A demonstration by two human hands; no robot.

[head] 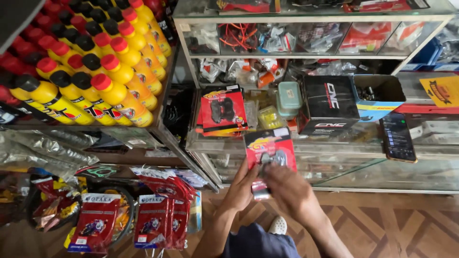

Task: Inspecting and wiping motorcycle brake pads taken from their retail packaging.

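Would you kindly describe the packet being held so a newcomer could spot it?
Start at the glass display counter; in front of its edge, both hands hold a red blister packet with metal parts. Unlike the similar packets lying on the counter, it is lifted and gripped.

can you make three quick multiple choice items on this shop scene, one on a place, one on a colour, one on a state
1. Where does the phone lie?
A. on the glass counter
B. on the wooden floor
C. on the bottle rack

2. What colour are the rack's bottles?
A. blue
B. yellow
C. white

3. How is the red blister pack held?
A. by both hands
B. by one hand
C. by no hand

Answers:
1 A, it rests on the glass counter by the boxes.
2 B, yellow bodies with red or black caps.
3 A, left hand and right hand both grip it.
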